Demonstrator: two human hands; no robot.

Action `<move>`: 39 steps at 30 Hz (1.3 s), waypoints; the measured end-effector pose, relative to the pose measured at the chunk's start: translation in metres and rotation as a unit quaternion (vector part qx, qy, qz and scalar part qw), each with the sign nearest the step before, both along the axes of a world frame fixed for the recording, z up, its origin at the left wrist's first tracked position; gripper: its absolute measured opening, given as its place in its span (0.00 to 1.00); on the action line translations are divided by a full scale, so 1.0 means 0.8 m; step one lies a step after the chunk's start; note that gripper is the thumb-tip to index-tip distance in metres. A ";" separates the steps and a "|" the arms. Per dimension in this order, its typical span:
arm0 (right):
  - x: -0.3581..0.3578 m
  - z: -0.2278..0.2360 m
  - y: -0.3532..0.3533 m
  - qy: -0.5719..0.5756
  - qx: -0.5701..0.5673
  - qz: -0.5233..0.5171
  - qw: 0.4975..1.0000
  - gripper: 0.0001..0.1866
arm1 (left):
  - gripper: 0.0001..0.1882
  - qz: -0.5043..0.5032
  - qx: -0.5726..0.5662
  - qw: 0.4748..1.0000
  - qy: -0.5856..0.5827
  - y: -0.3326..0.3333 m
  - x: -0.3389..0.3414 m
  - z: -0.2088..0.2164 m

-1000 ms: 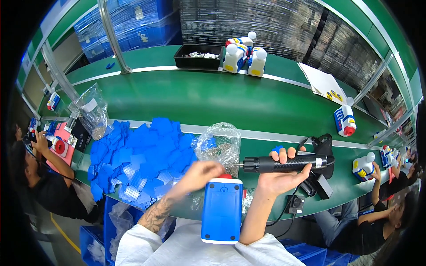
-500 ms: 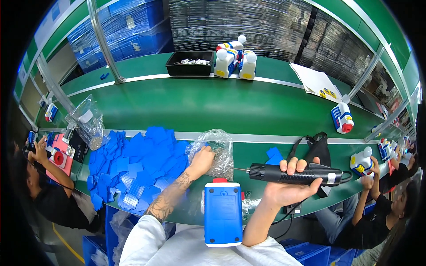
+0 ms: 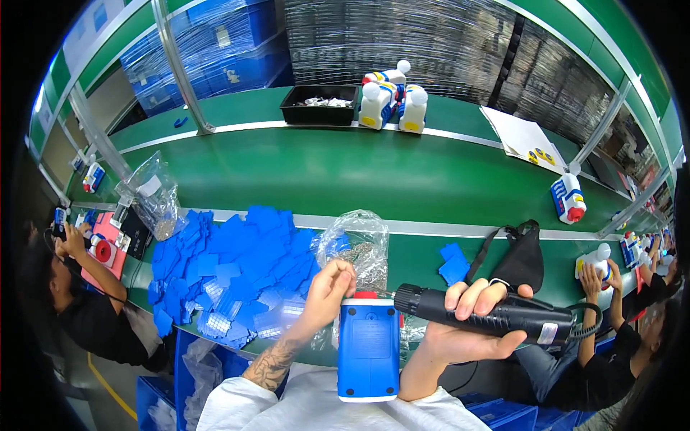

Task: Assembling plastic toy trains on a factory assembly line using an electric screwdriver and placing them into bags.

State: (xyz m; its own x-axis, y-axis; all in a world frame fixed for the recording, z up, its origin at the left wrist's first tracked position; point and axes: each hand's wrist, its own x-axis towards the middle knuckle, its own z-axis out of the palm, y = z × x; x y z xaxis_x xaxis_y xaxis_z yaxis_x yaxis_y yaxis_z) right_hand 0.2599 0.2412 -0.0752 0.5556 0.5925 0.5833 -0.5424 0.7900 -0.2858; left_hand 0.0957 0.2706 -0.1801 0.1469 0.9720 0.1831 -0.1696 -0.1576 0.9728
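My right hand (image 3: pixel 467 327) is wrapped round a black electric screwdriver (image 3: pixel 496 317), its bit pointing left. Close to the bit's tip, the fingertips of my left hand (image 3: pixel 330 291) are pinched together; whatever they hold is too small to make out. Below both hands, against my body, rests a blue and white plastic housing (image 3: pixel 369 352) with a red end, its flat blue side facing up and dark round spots at the corners. Just beyond my left hand lies an open clear plastic bag (image 3: pixel 363 251) of small metal pieces that look like screws.
A heap of blue square sheets (image 3: pixel 241 262) spreads over the bench's left. Another clear bag (image 3: pixel 154 197) stands behind it. A black pouch (image 3: pixel 519 258) lies right. A black tray (image 3: pixel 319 105) and white-blue toys (image 3: pixel 413 111) stand on the far shelf. Co-workers sit on both sides.
My left hand has come out of the screw bag and moved back toward the housing, fingers pinched. The screwdriver has tilted and shifted, bringing its bit near those fingers.
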 end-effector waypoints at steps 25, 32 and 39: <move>-0.008 0.003 -0.016 -0.115 0.005 0.045 0.992 0.32 | 0.02 0.060 0.217 0.958 0.177 -0.048 0.007 0.043; -0.027 0.004 -0.017 -0.234 -0.169 0.045 0.956 0.37 | 0.10 0.040 0.223 0.915 0.333 -0.067 0.005 0.039; -0.033 -0.007 -0.012 -0.270 -0.198 0.060 0.940 0.35 | 0.15 0.038 0.192 0.928 0.318 -0.070 0.008 0.021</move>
